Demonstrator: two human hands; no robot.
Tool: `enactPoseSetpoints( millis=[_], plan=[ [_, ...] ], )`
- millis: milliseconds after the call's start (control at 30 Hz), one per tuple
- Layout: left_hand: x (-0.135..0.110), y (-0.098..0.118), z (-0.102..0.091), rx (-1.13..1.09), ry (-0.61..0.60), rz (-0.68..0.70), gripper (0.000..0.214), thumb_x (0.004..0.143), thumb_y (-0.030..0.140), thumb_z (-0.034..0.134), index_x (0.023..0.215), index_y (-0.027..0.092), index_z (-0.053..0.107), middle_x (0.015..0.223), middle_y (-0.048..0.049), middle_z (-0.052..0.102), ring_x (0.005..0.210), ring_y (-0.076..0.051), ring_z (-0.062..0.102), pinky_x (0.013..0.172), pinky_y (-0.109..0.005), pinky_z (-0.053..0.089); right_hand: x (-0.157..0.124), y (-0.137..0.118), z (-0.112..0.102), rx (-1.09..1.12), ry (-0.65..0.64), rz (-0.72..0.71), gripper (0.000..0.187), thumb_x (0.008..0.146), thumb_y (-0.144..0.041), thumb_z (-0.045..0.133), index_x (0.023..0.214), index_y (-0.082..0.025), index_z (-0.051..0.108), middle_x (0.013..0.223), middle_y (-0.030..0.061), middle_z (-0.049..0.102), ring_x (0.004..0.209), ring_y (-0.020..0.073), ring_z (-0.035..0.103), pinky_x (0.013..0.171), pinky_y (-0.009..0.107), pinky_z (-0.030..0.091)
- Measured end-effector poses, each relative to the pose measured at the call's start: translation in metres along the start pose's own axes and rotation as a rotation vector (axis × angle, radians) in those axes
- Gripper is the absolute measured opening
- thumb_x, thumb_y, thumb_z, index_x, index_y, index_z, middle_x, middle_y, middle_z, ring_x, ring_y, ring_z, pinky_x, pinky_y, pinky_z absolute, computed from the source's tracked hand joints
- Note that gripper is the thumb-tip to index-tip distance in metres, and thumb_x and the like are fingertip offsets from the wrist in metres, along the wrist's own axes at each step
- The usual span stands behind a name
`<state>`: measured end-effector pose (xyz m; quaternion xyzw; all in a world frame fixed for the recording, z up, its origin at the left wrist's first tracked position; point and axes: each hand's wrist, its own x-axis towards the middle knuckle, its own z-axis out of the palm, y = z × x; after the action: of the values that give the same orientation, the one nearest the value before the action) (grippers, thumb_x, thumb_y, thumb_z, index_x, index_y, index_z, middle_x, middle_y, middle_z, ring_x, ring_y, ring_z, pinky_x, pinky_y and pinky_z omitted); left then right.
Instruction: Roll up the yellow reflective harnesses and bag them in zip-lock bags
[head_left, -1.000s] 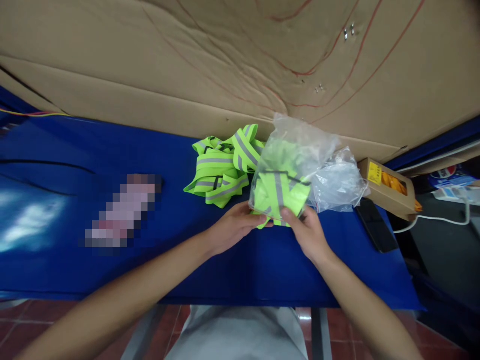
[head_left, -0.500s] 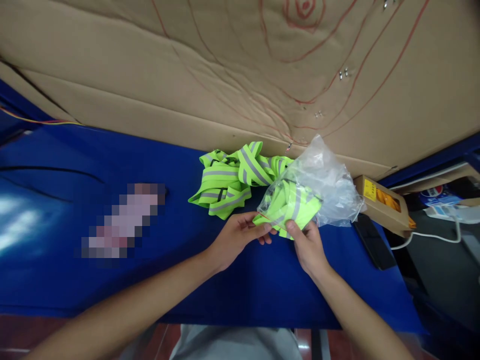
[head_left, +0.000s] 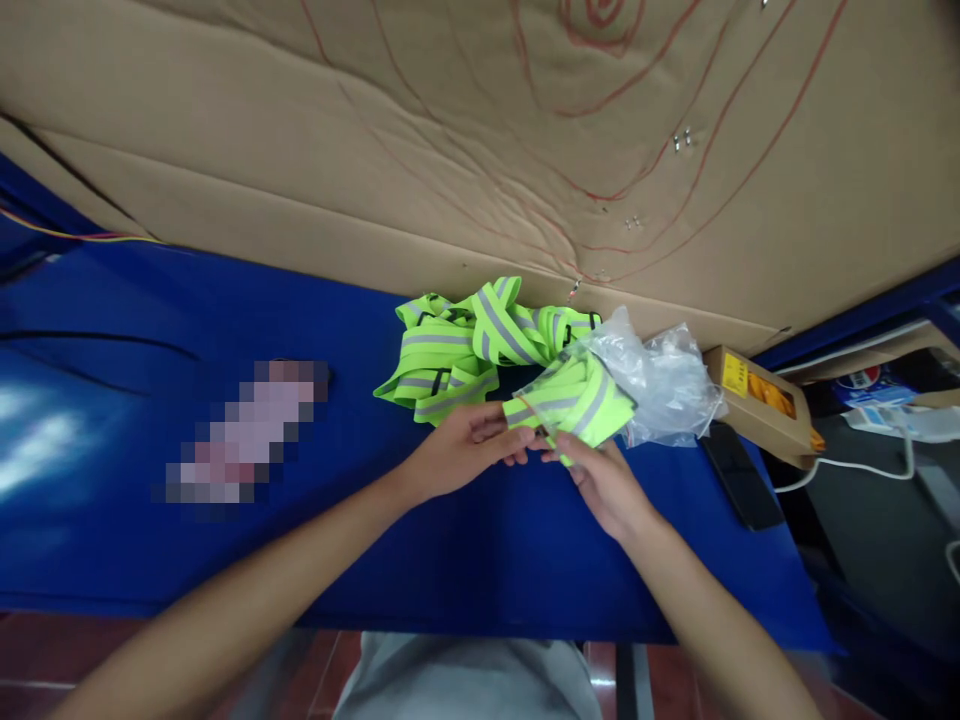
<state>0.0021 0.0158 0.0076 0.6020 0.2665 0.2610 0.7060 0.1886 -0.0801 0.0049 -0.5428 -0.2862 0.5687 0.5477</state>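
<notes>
A clear plastic bag (head_left: 660, 385) holds a folded neon-yellow reflective vest (head_left: 581, 400) with grey stripes. My left hand (head_left: 457, 455) pinches the bag's near edge from the left, fingers closed on it. My right hand (head_left: 600, 480) grips the same edge from the right, just below the vest. The bag lies low on the blue table (head_left: 225, 560), its loose end crumpled to the right. A pile of loose neon-yellow vests (head_left: 457, 350) sits just behind my left hand.
A large sheet of cardboard (head_left: 450, 130) with red pen lines stands behind the table. At the right lie a small cardboard box (head_left: 757, 395), a black phone (head_left: 739, 475) and a white cable (head_left: 862, 455). A blurred patch (head_left: 247, 430) is on the left.
The bagged vest came down from an upright, puffed shape to lie flatter on the table. The bag's loose end sank to the right. Both hands kept their grip on the near edge.
</notes>
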Motion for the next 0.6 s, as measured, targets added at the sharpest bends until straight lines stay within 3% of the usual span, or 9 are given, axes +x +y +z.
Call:
enactPoseSetpoints(
  millis=[100,167,233,300,400,500,567,600],
  plan=[
    [0.0,0.006,-0.008,0.054,0.127,0.161,0.039,0.086,0.044,0.08,0.114,0.018,0.07,0.093,-0.0071,0.075,0.077,-0.016,0.069,0.069,-0.026,0.055,0.003,-0.017,-0.012,0.083,-0.028,0.07,0.032,0.08,-0.041,0.084,0.102,-0.018,0.08,0.097,0.0067,0.08,0.085,0.0195,0.075,0.072,0.026,0.056],
    [-0.001,0.007,-0.01,0.144,0.213,0.299,0.058,0.08,0.034,0.087,0.132,0.024,0.064,0.121,-0.0104,0.072,0.099,-0.021,0.07,0.08,-0.029,0.057,0.003,-0.023,-0.017,0.094,-0.094,0.136,0.031,0.079,-0.043,0.083,0.095,-0.017,0.08,0.085,0.0058,0.079,0.074,0.0171,0.073,0.065,0.025,0.056],
    [-0.001,0.006,-0.01,0.275,0.177,0.402,0.069,0.077,0.028,0.088,0.14,0.027,0.061,0.146,-0.0128,0.061,0.128,-0.029,0.062,0.1,-0.038,0.055,0.003,-0.024,-0.019,0.092,-0.23,0.244,0.034,0.078,-0.048,0.082,0.089,-0.016,0.08,0.071,0.005,0.075,0.065,0.0161,0.069,0.057,0.023,0.054],
    [-0.002,0.006,-0.009,0.408,0.07,0.461,0.066,0.081,0.025,0.084,0.143,0.028,0.061,0.157,-0.012,0.053,0.145,-0.033,0.049,0.117,-0.046,0.043,0.001,-0.022,-0.019,0.094,-0.378,0.328,0.04,0.077,-0.054,0.081,0.087,-0.015,0.079,0.062,0.0044,0.072,0.061,0.0166,0.067,0.05,0.022,0.05],
    [-0.006,0.009,-0.007,0.525,0.002,0.553,0.054,0.087,0.021,0.077,0.138,0.029,0.065,0.155,-0.0098,0.056,0.149,-0.032,0.046,0.126,-0.052,0.028,-0.003,-0.025,-0.021,0.083,-0.597,0.384,0.061,0.079,-0.075,0.07,0.086,-0.015,0.078,0.06,0.007,0.072,0.062,0.0192,0.069,0.042,0.02,0.046],
    [-0.019,0.015,-0.004,0.517,0.081,0.575,0.044,0.078,0.024,0.085,0.12,0.029,0.073,0.136,-0.0086,0.071,0.142,-0.035,0.053,0.128,-0.056,0.021,-0.014,-0.039,-0.034,-0.014,-0.977,0.451,0.103,0.071,-0.104,0.033,0.082,-0.012,0.078,0.072,0.0183,0.077,0.065,0.0243,0.073,0.04,0.025,0.048],
    [-0.03,0.02,0.001,0.415,0.094,0.488,0.051,0.07,0.027,0.091,0.117,0.027,0.072,0.126,-0.0094,0.075,0.129,-0.037,0.062,0.121,-0.054,0.033,-0.025,-0.053,-0.047,-0.083,-1.138,0.342,0.112,0.061,-0.11,0.023,0.074,-0.013,0.078,0.07,0.0205,0.076,0.061,0.0258,0.073,0.043,0.029,0.052],
    [-0.035,0.022,0.004,0.338,0.078,0.424,0.055,0.068,0.03,0.093,0.118,0.026,0.071,0.121,-0.0099,0.076,0.118,-0.036,0.067,0.111,-0.051,0.044,-0.03,-0.06,-0.054,-0.087,-1.072,0.181,0.106,0.062,-0.11,0.026,0.069,-0.016,0.076,0.06,0.0162,0.072,0.055,0.0234,0.071,0.045,0.029,0.053]
  ],
)
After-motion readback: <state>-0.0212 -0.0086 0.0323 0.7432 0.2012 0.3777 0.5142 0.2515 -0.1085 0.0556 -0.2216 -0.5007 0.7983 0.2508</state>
